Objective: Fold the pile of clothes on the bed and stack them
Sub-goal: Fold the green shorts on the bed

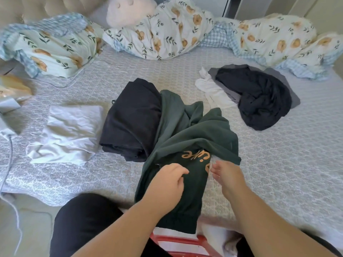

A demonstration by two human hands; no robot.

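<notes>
A dark green garment [187, 134] with orange lettering lies crumpled on the bed in front of me, one cuffed end hanging over the near edge. My left hand [167, 184] rests on it with fingers curled into the fabric. My right hand [227, 175] touches the garment's right edge, fingers spread. A folded black garment [130, 119] sits just left of the green one, partly under it. A folded white garment [68, 132] lies further left. An unfolded pile of black [259, 99], grey and white clothes [211, 89] lies to the far right.
A floral duvet [167, 30] and a floral pillow [52, 45] are bunched along the headboard, with a pink plush cushion [128, 10] behind. A white cable [11, 164] and charger hang off the bed's left side. Patterned bedsheet [287, 164] shows on the right.
</notes>
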